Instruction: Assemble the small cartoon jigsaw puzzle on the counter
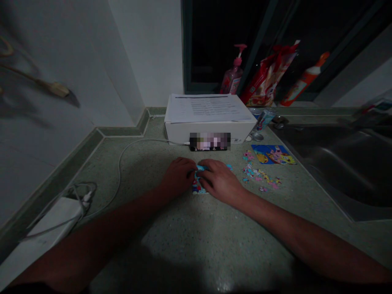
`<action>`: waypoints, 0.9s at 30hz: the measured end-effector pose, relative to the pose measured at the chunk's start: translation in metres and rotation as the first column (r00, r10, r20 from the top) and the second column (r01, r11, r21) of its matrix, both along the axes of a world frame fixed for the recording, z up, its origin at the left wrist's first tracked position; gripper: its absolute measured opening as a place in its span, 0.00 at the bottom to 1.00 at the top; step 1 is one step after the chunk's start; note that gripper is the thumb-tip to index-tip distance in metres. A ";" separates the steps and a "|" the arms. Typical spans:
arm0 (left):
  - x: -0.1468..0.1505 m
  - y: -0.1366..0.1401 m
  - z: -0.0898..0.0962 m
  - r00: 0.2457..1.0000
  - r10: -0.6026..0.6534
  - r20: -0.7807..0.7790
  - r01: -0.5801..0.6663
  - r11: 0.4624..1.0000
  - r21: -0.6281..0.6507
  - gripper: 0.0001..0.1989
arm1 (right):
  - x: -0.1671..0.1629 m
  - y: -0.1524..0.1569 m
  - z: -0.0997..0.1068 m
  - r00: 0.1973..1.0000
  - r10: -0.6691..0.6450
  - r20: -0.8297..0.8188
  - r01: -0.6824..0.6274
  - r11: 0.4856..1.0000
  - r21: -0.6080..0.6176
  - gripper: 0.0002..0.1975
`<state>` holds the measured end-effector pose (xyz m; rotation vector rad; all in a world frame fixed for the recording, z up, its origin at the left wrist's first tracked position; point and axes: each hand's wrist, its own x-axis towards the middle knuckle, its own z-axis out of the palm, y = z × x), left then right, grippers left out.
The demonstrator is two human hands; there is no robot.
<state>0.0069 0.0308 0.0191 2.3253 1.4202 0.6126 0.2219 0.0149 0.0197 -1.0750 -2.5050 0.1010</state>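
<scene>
A small, partly joined jigsaw puzzle (199, 188) in blue, red and white lies flat on the counter, mostly covered by my hands. My left hand (179, 174) is closed at its left edge, fingers curled and tips against the pieces. From the right, my right hand (221, 179) bends over it, thumb and fingers closed on its upper part. A light blue bit (202, 168) shows between my fingertips. To the right lie several loose puzzle pieces (255, 172) in pink, yellow and blue. Behind them rests a blue picture card (273, 155) with cartoon figures.
A phone (210, 142) leans against a white box (183, 130) topped with printed paper (211, 108). Its white cable (120, 167) runs left to a power strip (58, 218). A sink (337, 163) is at right. A pump bottle (232, 77) and red bag (266, 79) stand behind.
</scene>
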 end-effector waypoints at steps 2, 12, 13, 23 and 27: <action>0.000 -0.001 0.001 1.000 0.000 -0.004 0.000 1.000 -0.015 0.14 | 0.000 0.000 0.001 1.000 0.004 0.010 -0.004 1.000 0.016 0.09; -0.001 0.002 -0.007 1.000 -0.019 0.015 0.018 0.999 0.042 0.11 | -0.001 -0.002 0.001 0.998 0.053 -0.021 -0.052 0.998 0.031 0.08; -0.001 0.003 -0.008 0.999 -0.022 0.023 0.021 0.998 0.051 0.11 | 0.000 -0.002 0.000 0.998 0.061 -0.025 -0.060 0.997 0.040 0.07; -0.008 0.008 -0.006 0.923 0.229 0.309 -0.215 0.974 -0.077 0.08 | 0.040 0.009 0.018 0.981 -0.018 -0.192 0.053 0.982 0.180 0.12; -0.009 0.014 -0.003 0.852 0.360 0.381 -0.298 0.931 -0.212 0.08 | 0.084 0.014 0.029 0.959 -0.175 -0.221 0.215 0.961 0.172 0.12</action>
